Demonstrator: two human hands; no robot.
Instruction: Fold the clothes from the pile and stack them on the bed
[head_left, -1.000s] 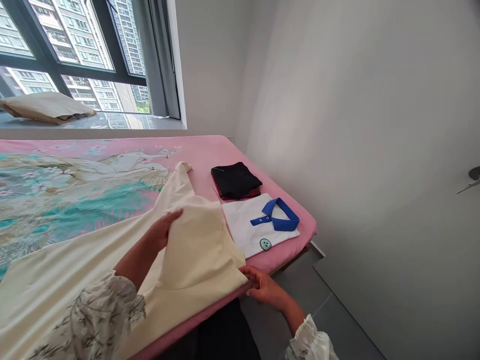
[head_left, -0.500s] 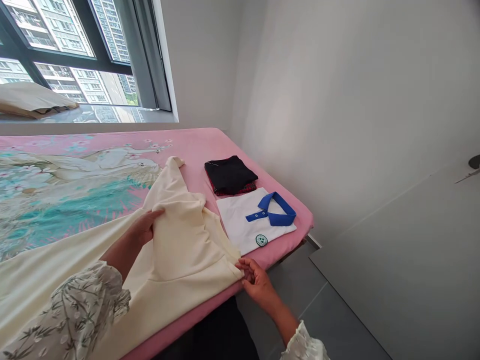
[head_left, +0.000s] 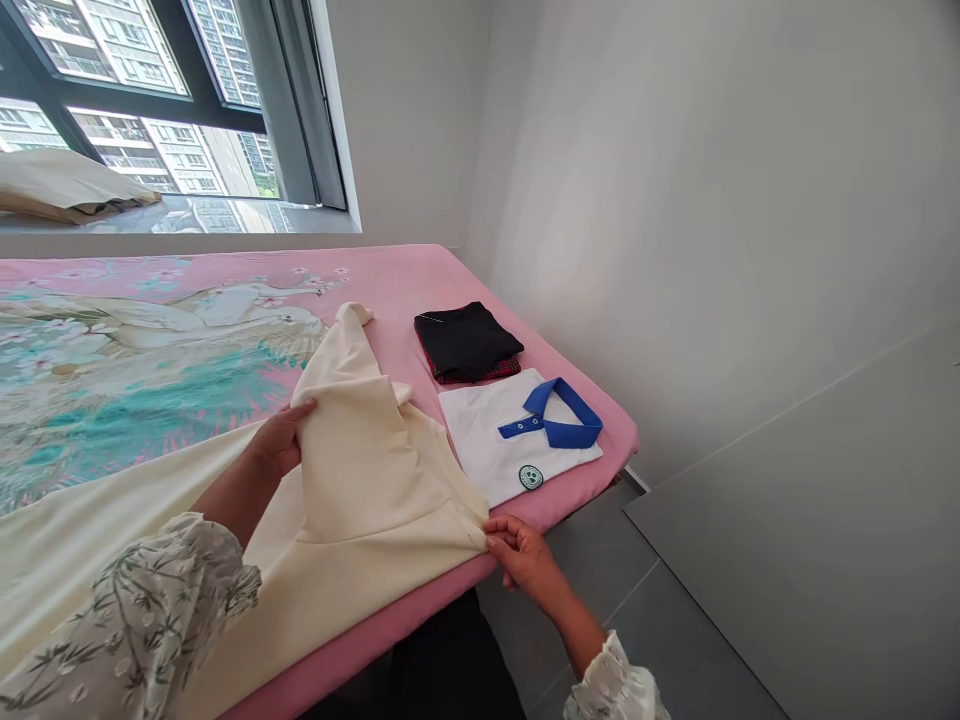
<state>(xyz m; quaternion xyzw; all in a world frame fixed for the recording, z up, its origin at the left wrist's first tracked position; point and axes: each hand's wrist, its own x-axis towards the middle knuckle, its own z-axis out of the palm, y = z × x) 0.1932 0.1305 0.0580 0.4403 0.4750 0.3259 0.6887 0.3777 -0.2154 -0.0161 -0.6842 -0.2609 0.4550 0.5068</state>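
A large cream garment (head_left: 360,480) lies spread over the pink bed (head_left: 420,280) in front of me. My left hand (head_left: 276,440) grips a fold of it near the middle, fingers curled into the cloth. My right hand (head_left: 521,552) pinches the garment's corner at the bed's near edge. Just right of the cream cloth lies a folded white polo shirt with a blue collar (head_left: 517,440). Behind that sits a folded black garment (head_left: 466,342) with a red checked layer under it.
The bed sheet carries a teal and white bird print (head_left: 135,370). A window with a dark frame (head_left: 150,100) and a pillow on its sill (head_left: 67,185) stand beyond the bed. A grey wall (head_left: 712,200) and grey floor (head_left: 675,640) lie to the right.
My left hand has slid left and back along the cream cloth, pulling the fold with it. My right hand stays at the corner by the bed edge. The view has shifted slightly.
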